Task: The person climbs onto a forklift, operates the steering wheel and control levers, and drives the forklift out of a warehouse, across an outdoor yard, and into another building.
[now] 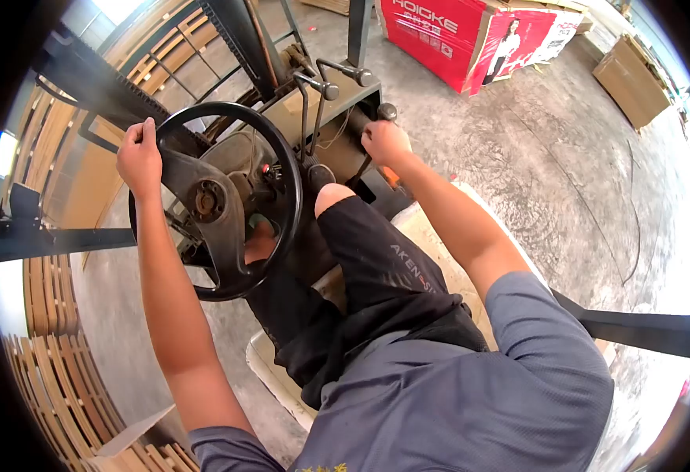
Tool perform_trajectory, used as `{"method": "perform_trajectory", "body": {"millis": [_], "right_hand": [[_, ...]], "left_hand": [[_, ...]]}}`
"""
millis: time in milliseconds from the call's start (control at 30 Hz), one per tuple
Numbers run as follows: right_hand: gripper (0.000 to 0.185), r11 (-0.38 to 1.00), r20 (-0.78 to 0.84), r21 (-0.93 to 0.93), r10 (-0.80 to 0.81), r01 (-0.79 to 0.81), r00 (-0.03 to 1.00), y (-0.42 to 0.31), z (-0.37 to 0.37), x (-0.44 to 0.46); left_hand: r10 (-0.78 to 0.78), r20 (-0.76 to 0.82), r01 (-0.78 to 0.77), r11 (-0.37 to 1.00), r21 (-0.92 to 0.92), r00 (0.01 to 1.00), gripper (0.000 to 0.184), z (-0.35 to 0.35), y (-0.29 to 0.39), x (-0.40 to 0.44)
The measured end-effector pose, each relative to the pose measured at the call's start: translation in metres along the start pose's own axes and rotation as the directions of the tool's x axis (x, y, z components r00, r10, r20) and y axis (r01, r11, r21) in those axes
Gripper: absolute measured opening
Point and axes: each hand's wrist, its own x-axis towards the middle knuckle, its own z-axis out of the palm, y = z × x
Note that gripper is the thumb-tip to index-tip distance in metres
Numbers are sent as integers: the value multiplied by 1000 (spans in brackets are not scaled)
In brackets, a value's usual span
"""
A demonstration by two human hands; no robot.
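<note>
My left hand [140, 157] is curled over the left side of the black steering wheel [286, 157], its fingertips at the rim. A bare hub with bolts shows at the wheel's centre. To the right, my right hand [387, 143] is closed around a control lever [360, 175], just below a dark round knob [388, 112]. Part of the lever is hidden behind the fingers. Two more bent levers with knobs [328, 91] rise from the forklift's cowl, left of that hand. A small red key or switch [266, 168] sits behind the wheel.
The forklift mast [243, 47] and its load guard stand ahead. Large red printed cartons [439, 39] and a brown carton [634, 82] stand on the concrete floor [534, 149] at front right. Stacked wooden pallets [58, 385] line the left side.
</note>
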Motion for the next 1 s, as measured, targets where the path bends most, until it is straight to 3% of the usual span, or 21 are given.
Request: {"method": "perform_trajectory", "body": {"millis": [133, 200, 233, 300, 367, 433, 500, 533, 600, 667, 733, 800, 833, 867, 900, 967, 1000], "right_hand": [[30, 983, 174, -155, 127, -100, 977, -16, -2, 27], [29, 952, 335, -272, 232, -142, 913, -13, -6, 26], [29, 952, 333, -270, 234, -146, 913, -8, -8, 21], [27, 992, 260, -122, 17, 15, 965, 7, -16, -5], [24, 971, 359, -239, 62, 28, 931, 37, -11, -47], [23, 997, 230, -78, -9, 28, 973, 58, -26, -115], [25, 979, 126, 203, -32, 6, 992, 70, -39, -178], [25, 979, 125, 202, -34, 8, 992, 71, -37, -170], [39, 995, 377, -85, 86, -58, 922, 66, -31, -134], [74, 970, 240, 65, 212, -233, 947, 26, -46, -92], [92, 988, -195, 147, 85, -57, 977, 42, -6, -33], [94, 956, -185, 292, 86, -29, 979, 8, -4, 32], [97, 986, -257, 163, 76, -34, 964, -5, 11, 58], [99, 944, -79, 97, 324, -316, 943, -33, -6, 74], [102, 898, -51, 138, 429, -419, 902, -30, -7, 86], [105, 932, 30, 159, 325, -326, 945, -29, -29, 66], [104, 979, -110, 180, 118, -97, 987, -6, -19, 51]], "left_hand": [[-11, 10, 11, 1000, -12, 1000, 33, -2, 0, -7], [-15, 17, 15, 1000, -26, 1000, 33, 3, -1, -9], [-10, 18, 11, 1000, -27, 1000, 33, 3, -3, -7], [-12, -17, 11, 999, -38, 1000, 33, -1, -6, -4], [-3, -28, 1, 998, -56, 1000, 35, -9, -3, -3], [-42, -11, 42, 999, -24, 999, 35, -14, -6, -3], [-43, -22, 42, 999, -8, 999, 35, -17, -7, 0], [-22, -18, 21, 999, -31, 1000, 35, -16, -5, 4], [-9, -13, 8, 999, -48, 1000, 35, -14, -1, 7], [-23, -11, 23, 1000, -17, 1000, 35, -18, -10, -4], [-41, -9, 41, 999, -9, 999, 35, -16, -14, -9], [-25, -20, 23, 998, -53, 999, 35, -14, -11, -7], [-9, -29, 6, 995, -97, 1000, 36, -14, -9, -6], [-20, -21, 17, 994, -110, 1000, 35, -14, -6, -6], [-23, -17, 21, 995, -101, 1000, 35, -13, -3, -5], [20, -28, -21, 998, -56, 999, 34, -13, 2, -3], [2, -25, -3, 998, -56, 1000, 34, -13, 6, -4]]}}
